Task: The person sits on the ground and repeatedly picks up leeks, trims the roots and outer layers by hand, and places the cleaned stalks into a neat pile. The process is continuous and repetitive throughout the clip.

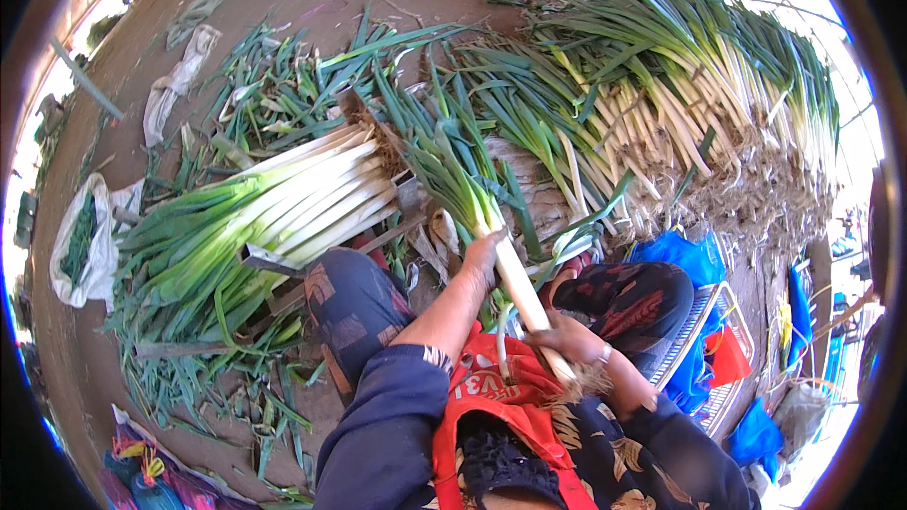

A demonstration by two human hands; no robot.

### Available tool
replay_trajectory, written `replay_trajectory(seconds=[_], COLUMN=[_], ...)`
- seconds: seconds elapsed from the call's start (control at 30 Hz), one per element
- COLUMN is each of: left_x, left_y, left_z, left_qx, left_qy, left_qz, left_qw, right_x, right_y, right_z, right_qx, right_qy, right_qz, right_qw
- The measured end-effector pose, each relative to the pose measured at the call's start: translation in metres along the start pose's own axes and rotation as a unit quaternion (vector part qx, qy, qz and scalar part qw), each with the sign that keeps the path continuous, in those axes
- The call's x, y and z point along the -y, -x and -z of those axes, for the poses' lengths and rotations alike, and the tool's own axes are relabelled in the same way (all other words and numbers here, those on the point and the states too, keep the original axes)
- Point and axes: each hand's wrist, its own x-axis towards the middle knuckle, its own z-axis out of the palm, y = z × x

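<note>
A thick leek (pixel 516 285) slants across my lap, its green leaves pointing away and its root tuft close to my body. My left hand (pixel 482 260) is wrapped round its white stem just below the leaves. Lower down, near the roots, my right hand (pixel 570 337) is closed on the same stem, with some of its fingers hidden. To the left, a stack of trimmed leeks (pixel 312 194) lies on a metal rack (pixel 269 260), white ends toward the middle. A large pile of untrimmed leeks (pixel 680 104) with dirty roots lies at the far right.
Cut green leaves (pixel 274 94) litter the ground beyond and beside the rack. A white sack (pixel 87 244) sits at the left. Right of my knee stands a pale plastic basket (pixel 726 397) with blue and red bags. A purple bag (pixel 156 472) lies at lower left.
</note>
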Motion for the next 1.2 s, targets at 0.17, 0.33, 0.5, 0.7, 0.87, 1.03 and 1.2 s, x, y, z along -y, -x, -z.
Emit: replay_trajectory(seconds=[0.17, 0.33, 0.5, 0.7, 0.87, 1.03, 1.2], left_x=[-0.025, -0.09, -0.247, -0.35, -0.37, -0.365, -0.387], left_y=[-0.027, 0.002, 0.11, 0.277, 0.288, 0.235, 0.154], left_z=[-0.004, -0.06, -0.091, 0.002, 0.13, 0.212, 0.195], left_qx=[0.141, 0.115, 0.092, -0.002, -0.04, -0.383, -0.426], left_qy=[0.114, 0.084, 0.025, -0.024, -0.028, -0.26, -0.637], left_qz=[-0.068, -0.192, -0.461, -0.719, -0.708, -0.318, -0.59], left_qw=[0.981, 0.971, 0.883, 0.695, 0.704, 0.827, 0.253], right_x=[-0.018, 0.02, 0.094, 0.238, 0.318, 0.326, 0.323], right_y=[0.072, 0.069, -0.007, -0.122, -0.232, -0.349, -0.388], right_z=[0.008, 0.01, 0.006, -0.058, -0.107, -0.111, -0.12], right_qx=[0.055, -0.025, -0.158, -0.155, -0.207, -0.26, -0.237], right_qy=[-0.045, -0.002, 0.208, 0.24, 0.369, 0.5, 0.499], right_qz=[0.007, 0.041, 0.185, 0.5, 0.494, 0.381, 0.318], right_qw=[0.997, 0.999, 0.947, 0.818, 0.76, 0.733, 0.77])
